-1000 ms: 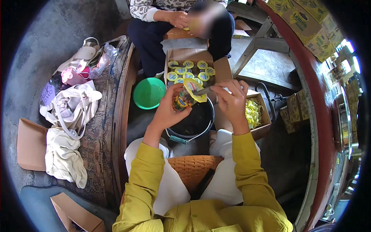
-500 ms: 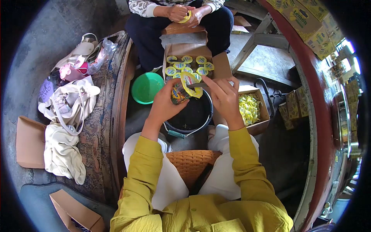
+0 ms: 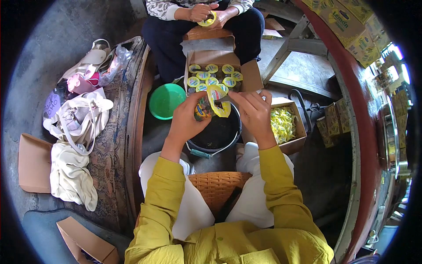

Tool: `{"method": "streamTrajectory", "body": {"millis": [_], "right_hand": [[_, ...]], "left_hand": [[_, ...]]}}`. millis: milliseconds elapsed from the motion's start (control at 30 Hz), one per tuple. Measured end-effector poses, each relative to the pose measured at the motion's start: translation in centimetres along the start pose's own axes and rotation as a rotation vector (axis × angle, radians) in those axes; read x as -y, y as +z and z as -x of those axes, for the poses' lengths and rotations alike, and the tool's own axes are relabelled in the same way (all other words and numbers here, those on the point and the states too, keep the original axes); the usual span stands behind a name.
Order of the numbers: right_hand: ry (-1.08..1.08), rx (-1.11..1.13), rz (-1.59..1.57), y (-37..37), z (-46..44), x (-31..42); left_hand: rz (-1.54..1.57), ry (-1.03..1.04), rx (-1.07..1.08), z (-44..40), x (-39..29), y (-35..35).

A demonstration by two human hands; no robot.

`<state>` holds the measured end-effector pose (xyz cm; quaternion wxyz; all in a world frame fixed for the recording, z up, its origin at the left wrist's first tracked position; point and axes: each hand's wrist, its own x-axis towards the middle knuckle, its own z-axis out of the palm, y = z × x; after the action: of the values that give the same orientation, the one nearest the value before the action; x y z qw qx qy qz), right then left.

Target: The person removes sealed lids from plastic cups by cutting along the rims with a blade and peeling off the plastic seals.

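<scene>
My left hand [image 3: 188, 121] is wrapped round a small plastic cup [image 3: 203, 110] with a printed label, tilted to the right. Its yellow-rimmed lid [image 3: 216, 97] is cut partway and lifts from the cup's mouth. At the lid's right side, my right hand [image 3: 253, 112] has its fingers pinched on a thin dark blade, mostly hidden now. Below both hands sits a black bucket [image 3: 211, 137] with a wire handle. Beyond them an open carton [image 3: 211, 56] holds several cups with yellow lids.
A green basin [image 3: 167, 101] stands left of the bucket. To the right, a box [image 3: 295, 144] holds yellow sachets [image 3: 282, 123]. Opposite sits a person whose hands [image 3: 204, 14] hold a yellow-rimmed cup. Bags [image 3: 79, 116] lie on the bench at left; a red-edged table [image 3: 369, 123] is at right.
The lid has gone from lying across the cup to partly cut and lifted. The blade shows less. The other person's hands have come down into full view with a cup.
</scene>
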<state>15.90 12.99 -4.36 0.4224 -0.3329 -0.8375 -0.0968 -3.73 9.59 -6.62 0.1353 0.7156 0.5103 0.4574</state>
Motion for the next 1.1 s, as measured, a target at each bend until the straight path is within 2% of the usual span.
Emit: {"method": "streamTrajectory", "body": {"millis": [133,333,733,1100], "right_hand": [[0.07,-0.078,-0.042,0.5,0.0,0.4],[0.042,-0.125,-0.06,1.2,0.6,0.0],[0.078,-0.069,-0.082,1.4,1.3,0.1],[0.016,-0.092,-0.107,1.3,1.3,0.2]], "left_hand": [[0.028,-0.018,0.023,0.0,0.1,0.0],[0.136,-0.051,0.056,0.0,-0.1,-0.1],[0.226,-0.091,0.143,0.1,0.2,-0.1],[0.322,-0.145,0.248,0.3,0.1,-0.5]]}}
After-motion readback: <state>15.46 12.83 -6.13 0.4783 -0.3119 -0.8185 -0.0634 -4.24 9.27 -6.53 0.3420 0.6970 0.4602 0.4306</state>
